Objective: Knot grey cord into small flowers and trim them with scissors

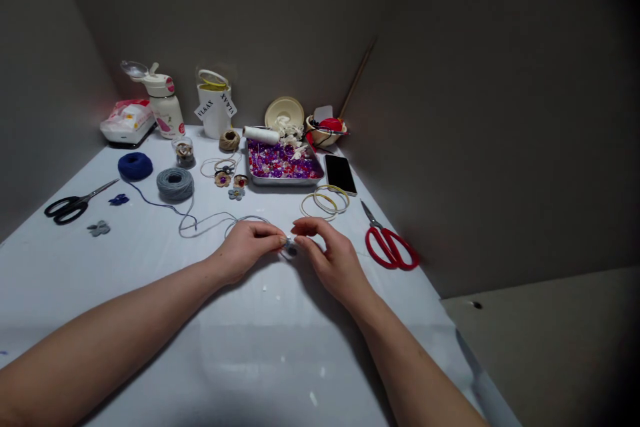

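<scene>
My left hand [250, 247] pinches a small piece of grey yarn work [290, 248] between thumb and fingertips, just above the white table [210, 353]. Close on its right is my right hand [327, 253], thumb and index finger curved towards the piece with a small gap between their tips. Fingers hide part of the grey piece, so its exact shape is unclear. A strand of grey yarn [213, 219] loops over the table from the ball of grey yarn [175, 183] towards my left hand.
Red-handled scissors [393, 247] lie right, black-handled scissors [75, 207] left. A metal tray of beads [285, 163], a phone [341, 175], bangles [325, 200], blue yarn [135, 165] and crocheted flowers [237, 193] stand further back. A bottle [167, 113] is near the wall.
</scene>
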### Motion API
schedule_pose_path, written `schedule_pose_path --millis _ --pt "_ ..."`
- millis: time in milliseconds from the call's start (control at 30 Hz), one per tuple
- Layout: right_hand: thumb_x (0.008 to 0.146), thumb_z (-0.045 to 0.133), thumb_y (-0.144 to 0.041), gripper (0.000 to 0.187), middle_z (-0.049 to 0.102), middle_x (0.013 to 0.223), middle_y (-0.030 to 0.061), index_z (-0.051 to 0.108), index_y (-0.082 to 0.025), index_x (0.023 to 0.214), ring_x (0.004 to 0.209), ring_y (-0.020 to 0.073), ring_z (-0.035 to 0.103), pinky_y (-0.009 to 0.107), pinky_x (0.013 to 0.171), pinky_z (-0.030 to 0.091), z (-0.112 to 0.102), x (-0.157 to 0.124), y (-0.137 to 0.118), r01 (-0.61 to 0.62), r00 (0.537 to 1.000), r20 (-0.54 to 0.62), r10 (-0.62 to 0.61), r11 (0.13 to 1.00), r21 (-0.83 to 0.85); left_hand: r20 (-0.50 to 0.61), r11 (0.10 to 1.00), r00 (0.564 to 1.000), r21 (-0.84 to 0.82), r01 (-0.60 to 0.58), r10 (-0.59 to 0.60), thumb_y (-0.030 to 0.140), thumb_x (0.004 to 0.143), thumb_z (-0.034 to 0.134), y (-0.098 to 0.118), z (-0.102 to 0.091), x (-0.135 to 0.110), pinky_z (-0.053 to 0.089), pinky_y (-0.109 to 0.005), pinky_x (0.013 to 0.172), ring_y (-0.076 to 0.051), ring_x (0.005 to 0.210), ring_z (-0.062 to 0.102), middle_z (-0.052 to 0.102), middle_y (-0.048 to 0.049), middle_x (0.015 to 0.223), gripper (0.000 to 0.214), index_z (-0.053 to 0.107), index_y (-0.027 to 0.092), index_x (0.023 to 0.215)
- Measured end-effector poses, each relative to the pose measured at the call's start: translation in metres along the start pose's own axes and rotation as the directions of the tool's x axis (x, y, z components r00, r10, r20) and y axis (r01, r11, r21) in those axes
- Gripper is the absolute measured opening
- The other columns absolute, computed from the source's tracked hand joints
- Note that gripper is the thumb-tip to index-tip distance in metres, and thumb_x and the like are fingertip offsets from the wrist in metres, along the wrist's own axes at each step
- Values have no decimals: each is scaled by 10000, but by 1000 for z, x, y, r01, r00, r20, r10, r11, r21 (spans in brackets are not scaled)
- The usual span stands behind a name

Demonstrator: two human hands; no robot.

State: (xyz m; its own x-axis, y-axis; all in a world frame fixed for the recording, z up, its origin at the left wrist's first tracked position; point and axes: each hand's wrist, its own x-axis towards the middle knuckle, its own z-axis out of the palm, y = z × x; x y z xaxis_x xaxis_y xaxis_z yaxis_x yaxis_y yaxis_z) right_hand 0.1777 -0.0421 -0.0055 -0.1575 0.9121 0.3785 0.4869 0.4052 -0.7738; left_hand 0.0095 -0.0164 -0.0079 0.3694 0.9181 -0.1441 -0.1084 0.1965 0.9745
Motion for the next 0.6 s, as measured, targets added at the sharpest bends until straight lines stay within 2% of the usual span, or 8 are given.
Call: schedule_pose_path --millis 133,267,367,433,467,533,567,600 --pt "877 531 -210 89 611 909 74 616 -223 898 887 216 551 376 789 438 0 1 -6 256 966 26 -257 939 -231 -10 999 1000 35 -15 16 199 651 689 2 2 -1 398 -266 657 -132 678 529 638 -44 706 69 722 138 653" --pt "895 483 -177 163 612 822 65 617 -210 808 800 207 530 373 739 409 2 3 -14 350 936 98 -338 869 -349 27 990 997 122 -69 66 184 664 651 2 1 -2 400 -261 665 -142 695 529 633 -38 690 82 710 139 628" --pt "889 493 -162 140 619 799 52 589 -207 798 785 194 539 365 737 412 7 -4 -30 411 908 42 -416 867 -282 63 971 991 204 -126 115 175 654 636 -1 0 -2 407 -261 666 -152 704 542 632 -24 668 77 695 145 616" --pt "888 497 -166 116 622 806 50 565 -207 803 808 192 557 356 740 433 17 -17 -49 432 898 -38 -438 895 -110 64 963 990 231 -138 126 179 641 634 -3 0 -1 418 -262 665 -160 711 558 644 -21 675 65 690 148 628" --pt "893 484 -164 119 621 800 47 553 -208 807 822 187 568 349 748 447 23 -26 -59 409 910 -77 -406 913 17 56 962 991 239 -133 123 189 637 638 -3 0 -1 424 -263 662 -162 708 564 651 -24 684 66 688 147 634" --pt "925 438 -198 144 634 833 49 532 -208 815 823 169 595 341 774 464 36 -46 -81 193 981 -65 -182 932 307 31 956 992 265 -126 122 217 644 642 -3 0 -1 428 -264 648 -157 683 565 655 -31 697 84 684 145 637" --pt "938 430 -250 154 644 818 41 519 -211 819 791 160 608 336 768 471 41 -56 -91 39 999 9 -49 879 475 28 949 992 288 -128 126 228 652 642 -2 0 -1 427 -265 645 -151 669 562 654 -34 700 95 682 144 632" --pt "951 415 -314 187 640 737 17 505 -216 820 709 145 606 326 739 478 45 -67 -100 -125 991 115 68 781 611 29 941 991 312 -134 132 234 663 638 0 0 -2 425 -266 644 -146 656 558 652 -36 701 106 681 145 628"
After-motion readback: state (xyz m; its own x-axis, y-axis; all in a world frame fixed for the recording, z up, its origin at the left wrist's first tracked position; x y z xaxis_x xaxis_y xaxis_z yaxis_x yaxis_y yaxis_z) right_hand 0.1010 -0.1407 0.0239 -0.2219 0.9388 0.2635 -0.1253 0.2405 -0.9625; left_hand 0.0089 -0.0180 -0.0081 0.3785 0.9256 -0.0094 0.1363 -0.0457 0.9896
